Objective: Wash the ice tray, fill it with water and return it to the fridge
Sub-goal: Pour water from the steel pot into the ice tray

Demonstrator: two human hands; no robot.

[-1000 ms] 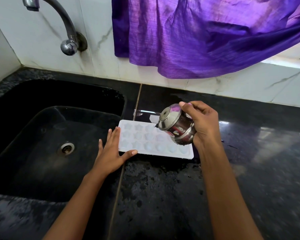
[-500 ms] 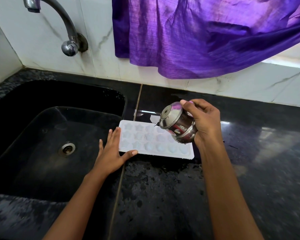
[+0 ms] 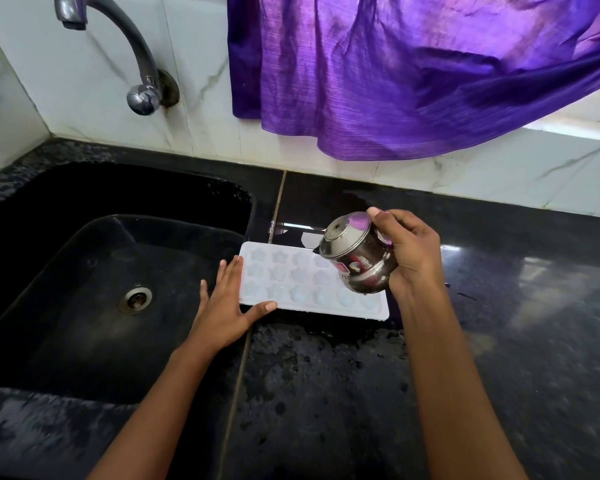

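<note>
While the ice tray (image 3: 284, 276) lies on the table (image 3: 516, 358) beside the sink (image 3: 66, 258), the left grip (image 3: 224, 313) presses its end, fingers straight; the right grip (image 3: 413, 258) clasps a steel pot (image 3: 354, 263) tilted above it.

We see the left forearm (image 3: 160, 393) and the right forearm (image 3: 444, 375), both slim and both bare along the whole length that shows, from the bottom edge up to the wrists. The left hand (image 3: 222, 313) is bare too, its fingers (image 3: 231, 271) long and narrow, with a short, pale, rounded nail plain on the thumb. The right hand (image 3: 413, 254) is likewise bare, with one short nail showing at a fingertip. Finer detail we cannot make out.
</note>
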